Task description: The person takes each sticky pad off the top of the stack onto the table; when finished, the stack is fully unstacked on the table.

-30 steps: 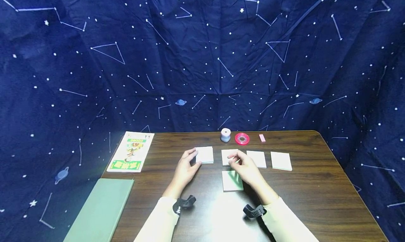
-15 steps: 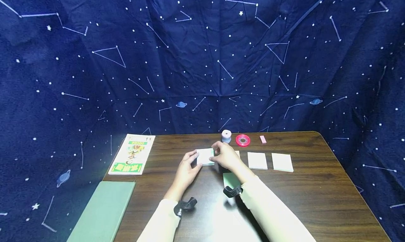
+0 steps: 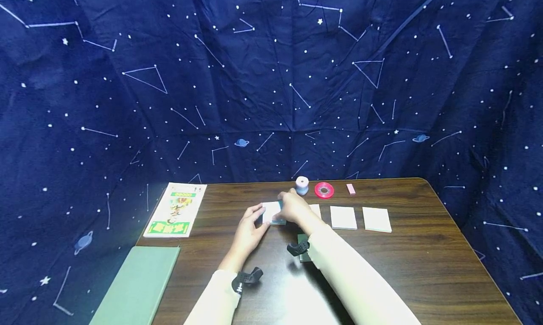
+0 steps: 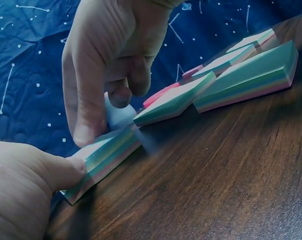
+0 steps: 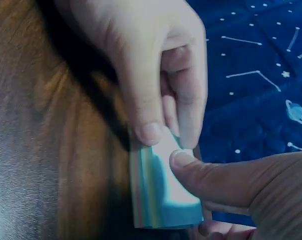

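Observation:
A square pad of sticky notes [image 3: 270, 212] lies on the table, pale on top, with layered coloured edges in the left wrist view. Its left side is gripped by my left hand [image 3: 248, 230], the thumb on the near edge and fingers round the far side. Over the right side, my right hand [image 3: 294, 209] pinches the notes between thumb and fingers. In the right wrist view, blue paper [image 5: 186, 214] bends under my right thumb. Another, green-looking pad [image 3: 301, 238] lies nearer me, partly hidden by my right wrist strap and sleeve.
More pads [image 3: 315, 210], [image 3: 343, 218], [image 3: 376, 220] form a row rightward. Behind them are a pale spool [image 3: 302, 187], a red ring-shaped reel [image 3: 318, 191] and a pink block [image 3: 350, 189]. A printed booklet [image 3: 175, 209] and a green flat board [image 3: 135, 282] lie left.
My right hand has moved left from over the neighbouring pad to the pad at my left hand, and now pinches it. The left hand has stayed in place.

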`<action>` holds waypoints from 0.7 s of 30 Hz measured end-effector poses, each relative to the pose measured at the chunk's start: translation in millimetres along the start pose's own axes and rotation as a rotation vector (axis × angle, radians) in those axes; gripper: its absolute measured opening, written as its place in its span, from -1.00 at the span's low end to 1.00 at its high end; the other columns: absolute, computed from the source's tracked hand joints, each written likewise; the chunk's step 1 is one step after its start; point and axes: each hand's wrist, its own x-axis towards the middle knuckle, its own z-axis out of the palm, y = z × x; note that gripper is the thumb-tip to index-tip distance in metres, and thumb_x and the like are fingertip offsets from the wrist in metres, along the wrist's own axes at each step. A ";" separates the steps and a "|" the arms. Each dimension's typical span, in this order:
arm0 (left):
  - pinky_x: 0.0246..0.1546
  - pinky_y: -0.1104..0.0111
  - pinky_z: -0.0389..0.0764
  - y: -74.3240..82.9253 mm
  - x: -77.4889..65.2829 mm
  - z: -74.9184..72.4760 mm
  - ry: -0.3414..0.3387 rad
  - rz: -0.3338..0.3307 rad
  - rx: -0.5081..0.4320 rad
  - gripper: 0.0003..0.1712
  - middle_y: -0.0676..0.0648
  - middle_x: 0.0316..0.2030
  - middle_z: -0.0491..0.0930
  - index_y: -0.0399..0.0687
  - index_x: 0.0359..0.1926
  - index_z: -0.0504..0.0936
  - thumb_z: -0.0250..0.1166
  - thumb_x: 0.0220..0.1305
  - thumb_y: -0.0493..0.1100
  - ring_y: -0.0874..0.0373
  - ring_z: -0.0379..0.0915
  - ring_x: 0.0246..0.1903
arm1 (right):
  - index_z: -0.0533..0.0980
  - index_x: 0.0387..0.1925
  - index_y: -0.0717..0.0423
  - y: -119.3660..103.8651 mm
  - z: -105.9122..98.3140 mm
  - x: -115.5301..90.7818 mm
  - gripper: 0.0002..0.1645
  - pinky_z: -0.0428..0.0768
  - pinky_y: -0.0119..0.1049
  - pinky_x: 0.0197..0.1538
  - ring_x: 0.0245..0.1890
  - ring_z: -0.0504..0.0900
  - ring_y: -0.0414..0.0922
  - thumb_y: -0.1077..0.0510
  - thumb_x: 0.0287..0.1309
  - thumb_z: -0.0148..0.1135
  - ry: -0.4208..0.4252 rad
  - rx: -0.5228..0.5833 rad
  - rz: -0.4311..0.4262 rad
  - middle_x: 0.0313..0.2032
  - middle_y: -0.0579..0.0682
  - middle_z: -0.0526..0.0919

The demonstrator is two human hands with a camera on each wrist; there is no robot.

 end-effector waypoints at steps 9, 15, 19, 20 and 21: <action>0.63 -0.12 0.35 1.0 0.6 1.5 -0.001 0.009 -0.010 -0.37 -0.23 0.50 0.50 -0.35 0.41 0.59 0.48 0.39 -0.20 -0.26 0.40 0.54 | 0.67 0.08 0.12 5.3 27.3 6.2 -0.16 0.83 0.09 -0.19 -0.23 0.80 0.20 -0.11 -0.24 0.87 0.034 -0.163 0.042 0.10 0.21 0.54; 0.61 -0.11 0.37 0.7 1.1 0.9 0.019 0.022 -0.012 -0.38 -0.24 0.48 0.52 -0.36 0.38 0.61 0.49 0.36 -0.24 -0.25 0.43 0.52 | 0.62 0.16 0.19 -20.5 3.0 -16.3 -0.22 0.85 0.11 -0.12 -0.18 0.82 0.23 -0.03 -0.02 0.78 -0.008 -0.145 0.069 0.16 0.21 0.49; 0.61 -0.12 0.37 -0.9 0.2 0.6 0.018 0.022 -0.011 -0.38 -0.25 0.48 0.52 -0.37 0.38 0.61 0.49 0.36 -0.24 -0.26 0.43 0.52 | 0.61 0.13 0.18 -13.2 14.8 -8.1 -0.21 0.83 0.10 -0.21 -0.23 0.80 0.23 -0.05 -0.07 0.80 0.013 -0.162 0.061 0.11 0.22 0.48; 0.61 -0.12 0.37 -0.8 0.4 0.5 0.019 0.023 -0.011 -0.38 -0.25 0.48 0.52 -0.37 0.38 0.61 0.49 0.36 -0.25 -0.26 0.43 0.51 | 0.61 0.11 0.18 -11.9 15.5 -6.6 -0.20 0.83 0.10 -0.23 -0.25 0.80 0.22 -0.05 -0.10 0.81 0.017 -0.156 0.060 0.10 0.22 0.48; 0.62 -0.11 0.36 -0.8 0.8 0.4 0.018 0.022 -0.010 -0.38 -0.25 0.48 0.52 -0.37 0.38 0.61 0.50 0.36 -0.24 -0.26 0.43 0.52 | 0.61 0.09 0.16 -7.8 20.2 -2.9 -0.19 0.81 0.09 -0.28 -0.29 0.79 0.21 -0.07 -0.13 0.83 0.036 -0.166 0.049 0.07 0.22 0.48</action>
